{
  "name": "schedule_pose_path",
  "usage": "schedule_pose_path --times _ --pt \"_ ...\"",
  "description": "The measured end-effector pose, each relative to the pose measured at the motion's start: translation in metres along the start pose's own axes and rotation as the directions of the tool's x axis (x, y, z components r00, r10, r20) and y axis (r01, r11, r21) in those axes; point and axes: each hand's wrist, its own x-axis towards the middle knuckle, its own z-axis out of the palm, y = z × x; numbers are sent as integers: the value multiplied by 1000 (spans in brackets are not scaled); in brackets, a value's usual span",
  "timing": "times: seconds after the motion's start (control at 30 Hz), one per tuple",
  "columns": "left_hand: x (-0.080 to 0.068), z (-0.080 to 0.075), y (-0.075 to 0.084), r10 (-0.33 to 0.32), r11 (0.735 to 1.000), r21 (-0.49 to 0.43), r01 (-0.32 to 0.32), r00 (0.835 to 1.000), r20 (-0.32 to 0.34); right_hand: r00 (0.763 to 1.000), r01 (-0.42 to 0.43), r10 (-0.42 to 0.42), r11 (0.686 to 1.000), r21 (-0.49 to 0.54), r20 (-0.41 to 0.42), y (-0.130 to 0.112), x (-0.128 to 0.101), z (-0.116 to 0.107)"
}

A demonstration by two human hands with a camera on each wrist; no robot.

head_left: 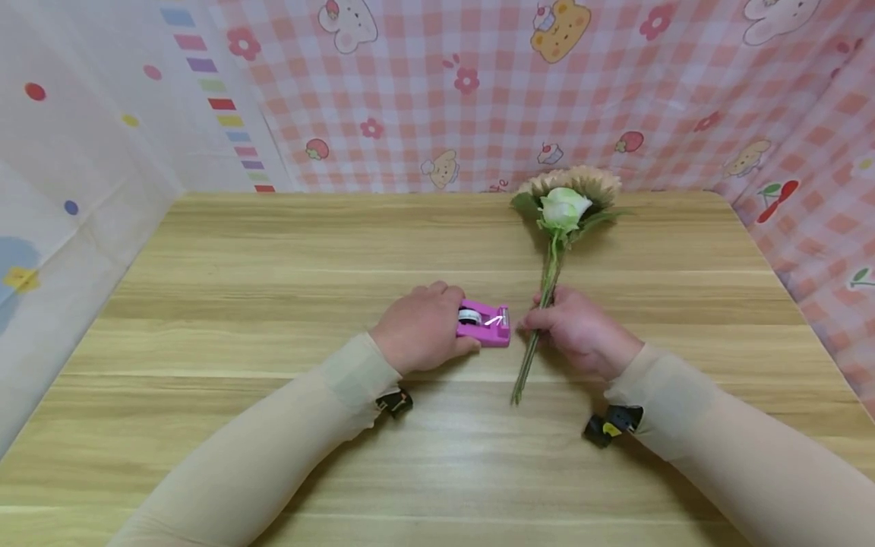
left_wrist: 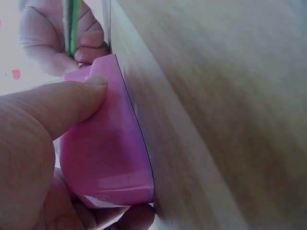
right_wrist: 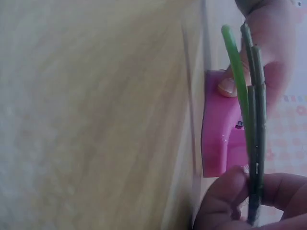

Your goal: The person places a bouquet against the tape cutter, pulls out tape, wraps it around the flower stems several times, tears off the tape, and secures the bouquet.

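A pink tape dispenser (head_left: 494, 334) stands on the wooden table, with a roll of tape (head_left: 469, 316) inside it. My left hand (head_left: 425, 327) grips its rear end; in the left wrist view the thumb (left_wrist: 76, 103) lies along the dispenser's side (left_wrist: 112, 139). Just to the right, my right hand (head_left: 581, 328) pinches the thin stems (head_left: 544, 296) of a flower bunch between thumb and fingers. At the far end of the stems are a white-green rose (head_left: 563, 209) and pale beige blooms (head_left: 593, 182). The cut stem ends (right_wrist: 252, 76) point toward my body, beside the dispenser.
The wooden table (head_left: 273, 251) reaches back to a pink checked cloth (head_left: 410, 99) hanging behind it. A white dotted cloth (head_left: 89, 137) hangs on the left. Small black cameras (head_left: 608, 427) sit at both wrists, under beige sleeves (head_left: 273, 448).
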Motion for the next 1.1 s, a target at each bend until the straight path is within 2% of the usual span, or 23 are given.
schedule_pose_path --times 0.07,0.17,0.4,0.53,0.73,0.93,1.1 --pt "0 -1 0 1 1000 2 -1 1000 0 1000 -4 4 998 63 -12 -2 -3 -2" --pt "0 -1 0 3 1000 5 -3 1000 -2 1000 22 -20 994 105 -23 -7 -7 -5" --pt "0 -2 0 0 1000 4 0 1000 2 986 159 -149 977 141 -79 -13 -10 -6" --pt "-1 -2 0 -6 1000 1 5 1000 7 973 212 -193 964 158 -126 -14 -12 -4" --pt "-1 -3 1 -10 1000 -5 10 1000 13 956 288 -271 936 203 -111 -15 -14 -4" --pt "-1 -3 2 -12 1000 -6 12 1000 14 957 292 -280 912 287 -83 -15 -17 -4" --pt "-1 -2 2 -13 1000 -4 13 1000 17 960 280 -265 907 315 -91 -15 -17 -4"
